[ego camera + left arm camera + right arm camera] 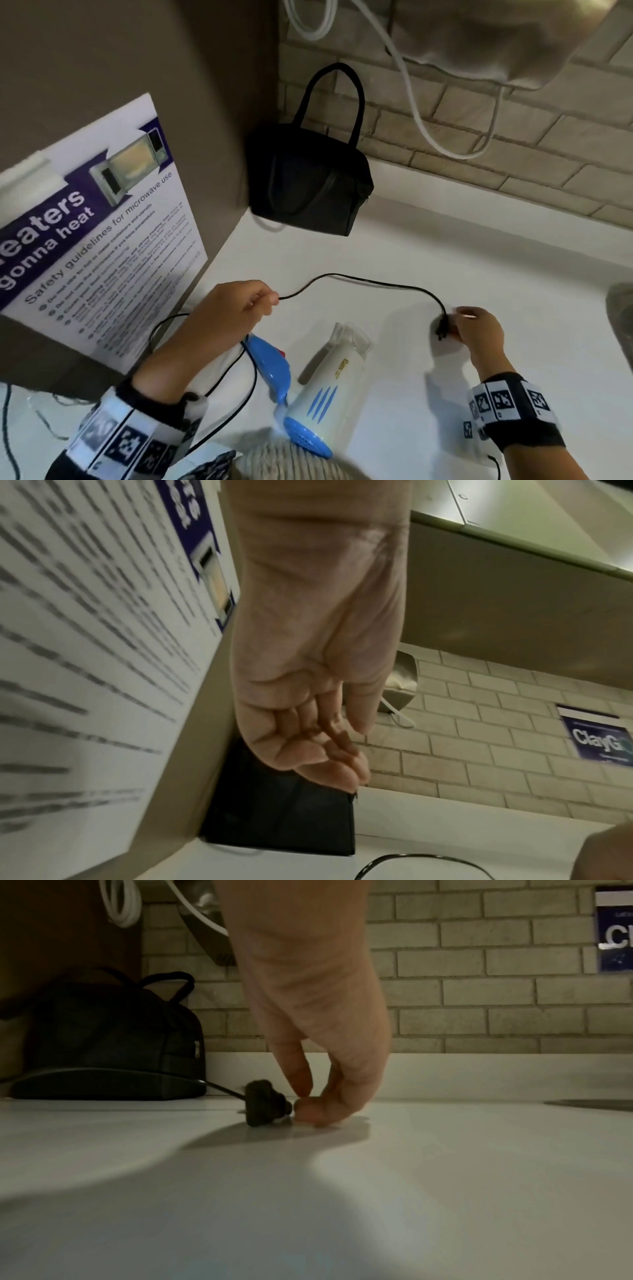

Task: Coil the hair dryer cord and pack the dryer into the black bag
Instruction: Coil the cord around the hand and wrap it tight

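Hair dryer (pixel 329 387) lay on its side on the white counter (pixel 428 246), near edge, between the two forearms; white body, blue handle folded toward the left, blue rear grille nearest the person. Cord (pixel 370 281) ran from the handle in loose loops under the left forearm, then up into the left hand (pixel 236 308), then out in a shallow arc across the counter to the plug (pixel 441 330) on the right.

Left hand: fingers curled, thumb against forefinger, pinching the cord where it left the hand. In the left wrist view the fingers (pixel 322 750) were folded in toward the palm; the cord itself couldn't be made out inside the hand there.

Right hand (pixel 479 330): low on the counter, just right of the plug. In the right wrist view, thumb and forefinger tips (pixel 301 1080) came together at the plug's prong end, the other fingers curled beneath and touching the counter. Looked like a pinch on the prongs, but contact was partly hidden. Plug body rested on the counter.

Black bag (pixel 308 181) stood at the far left corner, against the brown side panel and the brick wall (pixel 479 137), handles up, well apart from the dryer. Whether its zip was open couldn't be told. Microwave safety poster (pixel 102 226) hung on the panel to the left. White cable (pixel 411 102) hung down the wall above.
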Demonstrator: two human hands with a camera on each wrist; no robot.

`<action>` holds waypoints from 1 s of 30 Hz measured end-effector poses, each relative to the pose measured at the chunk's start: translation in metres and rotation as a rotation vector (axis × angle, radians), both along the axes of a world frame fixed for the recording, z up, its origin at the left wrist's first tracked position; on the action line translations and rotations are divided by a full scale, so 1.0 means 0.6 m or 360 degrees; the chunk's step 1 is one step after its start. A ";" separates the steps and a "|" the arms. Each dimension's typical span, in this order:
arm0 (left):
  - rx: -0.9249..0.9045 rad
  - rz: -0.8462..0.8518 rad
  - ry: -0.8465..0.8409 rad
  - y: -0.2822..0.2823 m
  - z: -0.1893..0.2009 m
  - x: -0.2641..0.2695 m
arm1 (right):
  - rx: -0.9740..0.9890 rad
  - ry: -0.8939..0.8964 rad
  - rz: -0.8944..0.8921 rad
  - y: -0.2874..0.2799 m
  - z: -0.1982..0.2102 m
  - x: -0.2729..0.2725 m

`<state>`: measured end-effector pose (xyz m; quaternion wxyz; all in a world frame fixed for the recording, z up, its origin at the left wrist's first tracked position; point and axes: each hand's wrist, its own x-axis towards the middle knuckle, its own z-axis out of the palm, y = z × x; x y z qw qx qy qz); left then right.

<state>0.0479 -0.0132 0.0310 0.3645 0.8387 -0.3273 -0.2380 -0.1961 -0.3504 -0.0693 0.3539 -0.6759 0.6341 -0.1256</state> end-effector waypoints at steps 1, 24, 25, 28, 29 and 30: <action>0.0044 0.0007 -0.0008 0.015 -0.002 0.001 | -0.0051 0.0037 0.0029 0.006 0.005 0.003; -0.0135 0.0343 -0.0017 0.048 -0.005 0.043 | -0.0341 0.0848 0.2719 0.414 0.130 0.266; -0.0131 0.0346 -0.0010 0.048 -0.005 0.044 | -0.0347 0.0886 0.2695 0.415 0.127 0.267; -0.0091 0.0340 -0.0003 0.051 -0.010 0.044 | -0.0177 0.0788 0.2608 0.409 0.123 0.270; -0.0078 0.0327 0.0000 0.051 -0.011 0.043 | -0.0098 0.0764 0.2582 0.408 0.125 0.272; -0.0073 0.0307 -0.0004 0.052 -0.010 0.042 | -0.0047 0.0757 0.2562 0.406 0.129 0.275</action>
